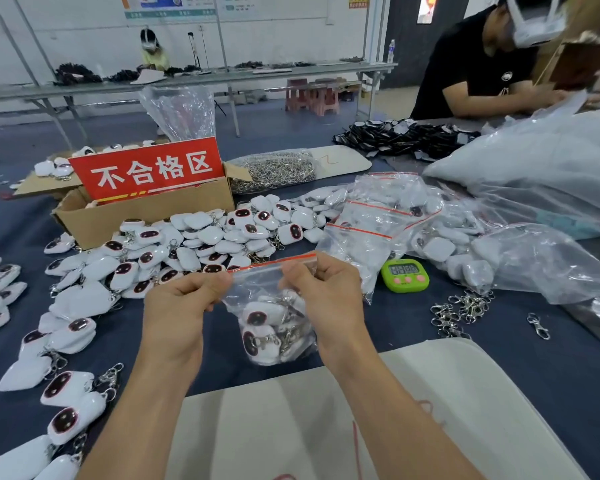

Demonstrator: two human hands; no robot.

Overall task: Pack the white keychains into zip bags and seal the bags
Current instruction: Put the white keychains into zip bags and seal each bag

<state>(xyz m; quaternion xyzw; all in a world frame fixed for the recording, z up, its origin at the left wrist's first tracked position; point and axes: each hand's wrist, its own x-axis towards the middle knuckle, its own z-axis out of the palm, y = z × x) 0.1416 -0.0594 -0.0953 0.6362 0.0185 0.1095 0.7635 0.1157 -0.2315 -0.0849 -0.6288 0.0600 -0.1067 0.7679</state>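
A clear zip bag [257, 289] with a red strip along its top hangs above the blue table, holding several white keychains [262, 327] with dark oval faces. My left hand [184, 303] pinches the bag's top edge at its left end. My right hand [321, 289] pinches the same edge further right, near the middle. A large heap of loose white keychains [201, 244] lies just beyond the hands, and more are spread along the left side [66, 341].
A cardboard box [146, 216] with a red sign stands behind the heap. Filled zip bags [378, 216] pile up at the right beside a green timer [405, 275]. Loose metal clasps [461, 313] lie further right. A white board [326, 427] lies under my forearms. Another person works at the far right.
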